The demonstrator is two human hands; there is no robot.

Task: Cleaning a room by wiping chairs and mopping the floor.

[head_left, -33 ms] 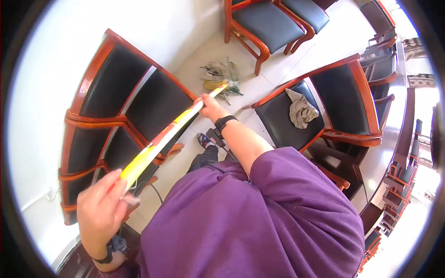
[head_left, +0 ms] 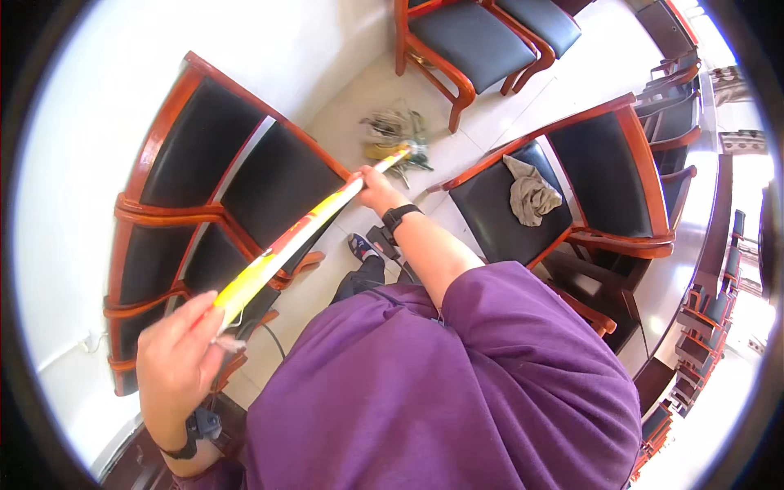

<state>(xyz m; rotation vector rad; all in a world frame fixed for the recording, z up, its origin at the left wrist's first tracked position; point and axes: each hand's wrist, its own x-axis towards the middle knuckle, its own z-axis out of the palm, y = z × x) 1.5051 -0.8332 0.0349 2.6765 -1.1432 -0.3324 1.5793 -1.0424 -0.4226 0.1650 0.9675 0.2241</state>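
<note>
A mop's long handle (head_left: 282, 251), patterned yellow, red and white, slants across the view from lower left to upper middle. My left hand (head_left: 178, 359) is closed around its near end, with a thin white string hanging beside the fingers. Farther along, my right hand (head_left: 378, 190) wraps round the handle close to the mop head. The mop head (head_left: 390, 129), of grey-green and dark cloth strips, lies spread on the pale tiled floor and is a little blurred.
Wooden chairs with black padding (head_left: 269, 175) line the wall on the left. Another chair (head_left: 604, 167) stands at the right with a crumpled grey-beige cloth (head_left: 533, 192) on its seat. More chairs (head_left: 474, 45) are at the top. A long table (head_left: 682, 269) curves along the right.
The mop head has shifted slightly to the right on the floor. My left hand and the near end of the handle have moved a little with it.
</note>
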